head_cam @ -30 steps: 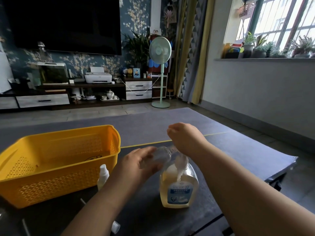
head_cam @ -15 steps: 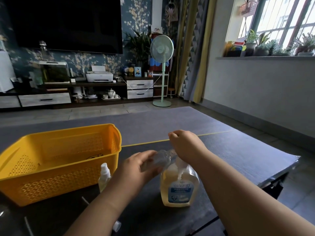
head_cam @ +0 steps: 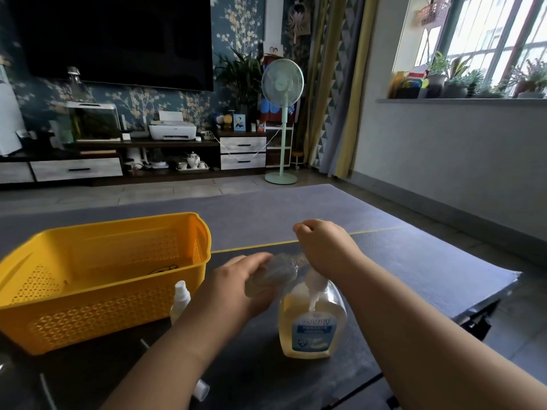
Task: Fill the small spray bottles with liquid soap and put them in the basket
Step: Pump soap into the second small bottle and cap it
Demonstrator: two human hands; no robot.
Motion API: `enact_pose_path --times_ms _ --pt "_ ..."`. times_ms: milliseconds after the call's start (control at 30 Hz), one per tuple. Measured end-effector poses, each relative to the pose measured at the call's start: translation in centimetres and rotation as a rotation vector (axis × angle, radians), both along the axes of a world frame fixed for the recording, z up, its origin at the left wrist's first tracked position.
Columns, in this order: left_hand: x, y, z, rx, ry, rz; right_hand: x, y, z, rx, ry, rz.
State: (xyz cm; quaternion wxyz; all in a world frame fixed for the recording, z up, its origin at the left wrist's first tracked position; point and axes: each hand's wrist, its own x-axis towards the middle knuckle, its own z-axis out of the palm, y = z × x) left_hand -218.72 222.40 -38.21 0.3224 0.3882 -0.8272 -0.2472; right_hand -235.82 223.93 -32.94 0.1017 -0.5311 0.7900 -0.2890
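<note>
Left hand: the left hand (head_cam: 236, 291) is wrapped round the clear spray bottle (head_cam: 273, 272), which is tipped on its side with the neck toward the pump spout.
Right hand: the right hand (head_cam: 324, 247) sits on top of the soap dispenser (head_cam: 312, 321) with its fingers curled. The pump head is hidden under it, so I can't tell if it's gripping or just pushing down.
Where it's at: mid-fill on this bottle, I reckon. It looks pretty see-through, so probably not much soap in it yet.
Maybe done: a capped spray bottle (head_cam: 180, 300) stands just beside the basket (head_cam: 118, 224). No idea if it's filled.
Still to do: finish the fill, put the top on, get the bottles into the basket. I can't spot any bottle in there.
Loose bit: a small white piece (head_cam: 201, 390) lies by the left forearm, maybe the sprayer top, but it's mostly hidden.
Edges: the dispenser sits well in from the table (head_cam: 266, 368) edges, and the right edge drops off beyond the right forearm.
Room: the basket's open top is near, left of the hands. Only the capped bottle stands in the way, and it looks easy to knock.
</note>
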Motion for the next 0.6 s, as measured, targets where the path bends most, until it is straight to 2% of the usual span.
enact_pose_path --times_ms 200,400,600 --pt "0.1 0.2 0.0 -0.035 -0.051 -0.008 -0.3 -0.5 -0.7 0.045 -0.022 -0.033" --pt "0.2 0.2 0.2 -0.115 -0.019 0.02 0.0 -0.1 0.1 0.025 -0.052 -0.014" --pt "0.1 0.3 0.5 -0.096 0.003 0.038 0.3 -0.1 1.4 -0.024 -0.005 0.003"
